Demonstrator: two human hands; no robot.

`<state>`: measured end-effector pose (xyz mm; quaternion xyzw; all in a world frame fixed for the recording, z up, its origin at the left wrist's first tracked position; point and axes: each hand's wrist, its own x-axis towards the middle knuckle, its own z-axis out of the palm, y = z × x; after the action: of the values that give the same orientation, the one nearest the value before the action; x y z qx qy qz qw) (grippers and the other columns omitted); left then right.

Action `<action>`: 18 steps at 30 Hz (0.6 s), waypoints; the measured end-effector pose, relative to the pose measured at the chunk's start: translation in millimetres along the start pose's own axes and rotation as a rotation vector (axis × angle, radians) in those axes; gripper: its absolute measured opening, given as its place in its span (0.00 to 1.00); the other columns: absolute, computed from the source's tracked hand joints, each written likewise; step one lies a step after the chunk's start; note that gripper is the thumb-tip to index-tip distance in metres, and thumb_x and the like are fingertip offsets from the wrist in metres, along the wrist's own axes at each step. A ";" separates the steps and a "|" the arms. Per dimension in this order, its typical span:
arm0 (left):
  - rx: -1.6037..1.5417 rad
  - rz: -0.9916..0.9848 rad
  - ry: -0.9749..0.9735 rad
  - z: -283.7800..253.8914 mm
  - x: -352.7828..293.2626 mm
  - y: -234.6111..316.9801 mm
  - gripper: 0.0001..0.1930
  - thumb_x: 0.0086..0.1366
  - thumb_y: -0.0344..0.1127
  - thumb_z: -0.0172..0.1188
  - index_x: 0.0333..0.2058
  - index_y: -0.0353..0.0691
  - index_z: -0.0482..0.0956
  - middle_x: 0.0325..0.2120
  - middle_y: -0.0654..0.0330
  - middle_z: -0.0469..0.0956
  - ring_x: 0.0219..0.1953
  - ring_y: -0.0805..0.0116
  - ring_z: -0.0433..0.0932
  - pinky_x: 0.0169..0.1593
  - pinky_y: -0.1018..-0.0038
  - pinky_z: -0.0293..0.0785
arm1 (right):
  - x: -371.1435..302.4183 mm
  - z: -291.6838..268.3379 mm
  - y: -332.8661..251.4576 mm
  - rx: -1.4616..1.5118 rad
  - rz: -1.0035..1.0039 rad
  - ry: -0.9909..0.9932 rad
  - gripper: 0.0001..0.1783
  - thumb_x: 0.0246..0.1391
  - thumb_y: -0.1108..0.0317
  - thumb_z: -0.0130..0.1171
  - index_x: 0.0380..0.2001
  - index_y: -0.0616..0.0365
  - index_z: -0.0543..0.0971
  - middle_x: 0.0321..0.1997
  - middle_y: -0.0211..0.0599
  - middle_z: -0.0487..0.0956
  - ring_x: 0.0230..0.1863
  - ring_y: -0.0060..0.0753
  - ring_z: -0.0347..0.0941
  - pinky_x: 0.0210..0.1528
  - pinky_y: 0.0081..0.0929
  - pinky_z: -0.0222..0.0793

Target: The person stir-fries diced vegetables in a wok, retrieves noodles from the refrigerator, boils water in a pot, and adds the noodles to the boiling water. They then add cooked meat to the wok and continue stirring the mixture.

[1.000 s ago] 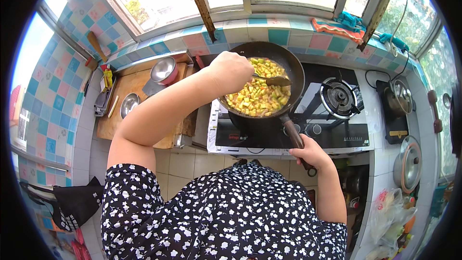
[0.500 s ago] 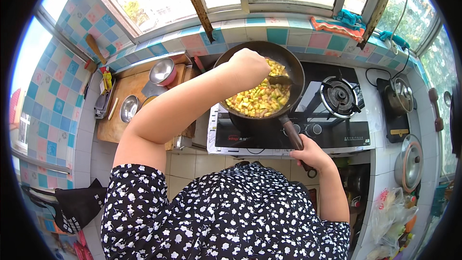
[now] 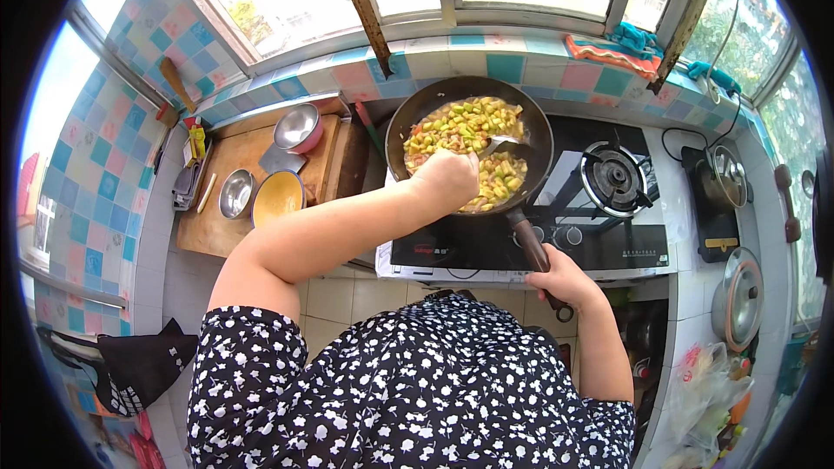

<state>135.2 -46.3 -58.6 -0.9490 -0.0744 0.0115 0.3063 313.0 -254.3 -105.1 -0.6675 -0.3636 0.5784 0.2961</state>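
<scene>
A dark frying pan (image 3: 540, 156) stands on the left part of the black gas stove, full of diced yellow-green vegetable pieces (image 3: 473, 124) with pinkish bits among them. My left hand (image 3: 447, 181) is closed over the near left of the pan, gripping a metal spatula (image 3: 502, 141). Its blade dips into the food near the pan's right side, while most of the handle is hidden by the hand. The brown pan handle (image 3: 528, 241) points toward me. Near its end, my right hand (image 3: 569, 280) is wrapped round it.
A bare burner (image 3: 614, 174) lies right of the pan. On the left, a wooden board (image 3: 201, 230) carries two metal bowls (image 3: 235, 194), a yellow-lined bowl (image 3: 280, 195) and a cleaver (image 3: 280, 161). A lidded pot (image 3: 723, 175) stands far right. The tiled window ledge (image 3: 434, 65) runs behind the stove.
My left hand has come nearer to me across the pan with the spatula. More food now shows at the far side. My right hand stays on the handle.
</scene>
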 end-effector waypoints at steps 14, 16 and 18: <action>-0.243 -0.129 -0.271 -92.6 -80.2 -98.0 0.14 0.62 0.40 0.57 0.46 0.50 0.77 0.23 0.61 0.77 0.26 0.62 0.79 0.28 0.67 0.73 | 0.2 -0.6 4.4 0.048 -0.007 0.012 0.21 0.46 0.72 0.61 0.43 0.62 0.67 0.24 0.29 0.68 0.16 0.19 0.68 0.20 0.20 0.66; -0.279 -0.114 -0.388 -94.9 -80.8 -90.1 0.13 0.61 0.41 0.57 0.44 0.49 0.77 0.22 0.60 0.77 0.26 0.61 0.79 0.29 0.66 0.73 | 0.7 -3.2 4.2 0.048 -0.001 0.010 0.21 0.46 0.71 0.61 0.44 0.62 0.67 0.24 0.29 0.68 0.16 0.19 0.67 0.20 0.20 0.65; -0.281 -0.180 -0.306 -53.8 -82.5 -63.0 0.11 0.62 0.42 0.57 0.41 0.48 0.78 0.22 0.59 0.77 0.28 0.59 0.80 0.30 0.64 0.73 | 2.2 1.6 4.2 0.058 -0.022 -0.023 0.22 0.45 0.71 0.61 0.44 0.63 0.67 0.25 0.29 0.68 0.16 0.19 0.67 0.20 0.20 0.65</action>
<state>48.8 -39.3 19.9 -0.9590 -0.2054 0.1175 0.1562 312.1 -254.9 -110.0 -0.6479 -0.3573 0.5930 0.3176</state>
